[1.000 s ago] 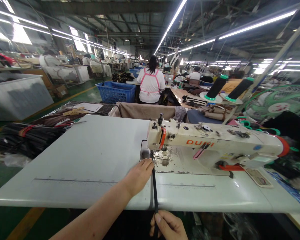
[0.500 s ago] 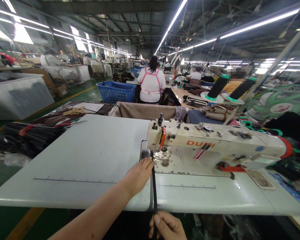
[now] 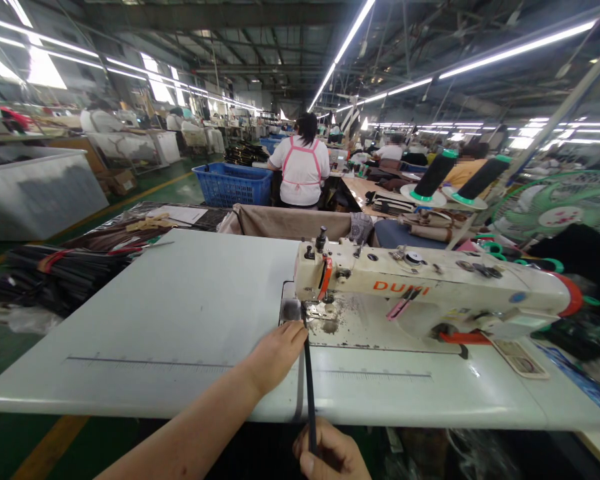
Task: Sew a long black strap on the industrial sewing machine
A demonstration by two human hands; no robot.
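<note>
A narrow black strap runs from under the needle area of the sewing machine down over the table's front edge. My left hand lies just in front of the presser foot, fingers closed together on the strap and pressing it to the table. Below the front edge, my right hand grips the strap between thumb and fingers. The strap looks fairly straight between both hands. Its far end at the needle is partly hidden by my left fingers.
The white sewing table carries a printed ruler scale. Bundled black strips lie at the left. Behind stand a fabric-lined bin and a blue basket. Thread cones and a green fan are at the right. A person sits ahead.
My left hand has slid slightly toward me, away from the needle. My right hand has changed its grip, with the thumb now lower on the strap. The person ahead has moved an arm outward.
</note>
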